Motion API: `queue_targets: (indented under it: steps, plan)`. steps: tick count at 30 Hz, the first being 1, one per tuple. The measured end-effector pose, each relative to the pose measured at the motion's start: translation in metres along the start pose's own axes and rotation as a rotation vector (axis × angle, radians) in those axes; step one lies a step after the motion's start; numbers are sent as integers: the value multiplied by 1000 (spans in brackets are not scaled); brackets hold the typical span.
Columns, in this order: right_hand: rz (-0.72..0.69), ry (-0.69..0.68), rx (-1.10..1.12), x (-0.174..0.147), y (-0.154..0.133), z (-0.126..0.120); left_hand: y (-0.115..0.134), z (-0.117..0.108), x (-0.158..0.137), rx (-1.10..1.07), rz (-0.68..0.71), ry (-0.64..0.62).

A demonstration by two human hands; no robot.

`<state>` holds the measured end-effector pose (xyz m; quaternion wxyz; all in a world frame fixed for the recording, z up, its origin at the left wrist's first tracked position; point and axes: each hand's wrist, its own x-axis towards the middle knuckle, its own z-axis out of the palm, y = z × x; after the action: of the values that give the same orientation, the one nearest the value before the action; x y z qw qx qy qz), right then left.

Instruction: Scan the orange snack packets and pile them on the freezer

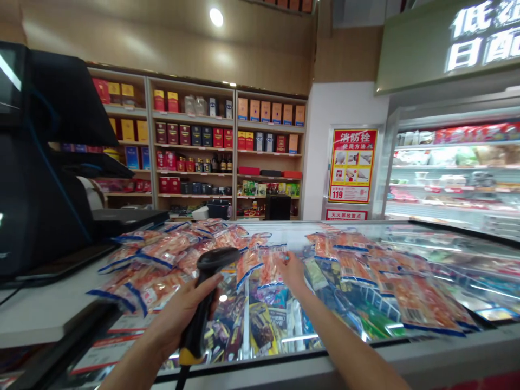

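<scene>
Left hand (pixel 179 314) closed round scanner (pixel 202 306); right hand (pixel 291 272) touching a blue-edged bag (pixel 268 267), can't tell if pinched. Glass-topped freezer (pixel 459 351) holds mixed packets (pixel 262 327), similar bags (pixel 166 249) on top.

A black point-of-sale terminal (pixel 43 184) stands on a white counter (pixel 65 303). Farther back, wooden wall shelves (pixel 235 146) carry rows of red, yellow, navy and orange boxes (pixel 207 136), plus some dark bottles (pixel 223 164). Beside them, a red-and-yellow fire hydrant instruction poster (pixel 352 165) hangs near a lit refrigerated display case (pixel 430 210). A round ceiling light (pixel 216 17) glows overhead.
</scene>
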<state>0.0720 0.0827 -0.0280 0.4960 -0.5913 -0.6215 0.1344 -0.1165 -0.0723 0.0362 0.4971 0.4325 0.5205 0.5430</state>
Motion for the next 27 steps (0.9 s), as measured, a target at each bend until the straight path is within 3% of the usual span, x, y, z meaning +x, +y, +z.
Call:
queue_targets:
  steps: [8, 14, 20, 27]
  plan:
    - [40, -75, -115, 13, -15, 42, 3, 4, -9, 24, 16, 10]
    - [9, -114, -197, 17, -12, 40, -2, 20, -4, -17, -20, -69]
    - [-63, -31, -264, 25, 26, -17, -2, 48, -1, -15, -37, -118]
    - [-103, 250, -538, 29, 77, -102, -8, 77, 6, 2, 0, -239]
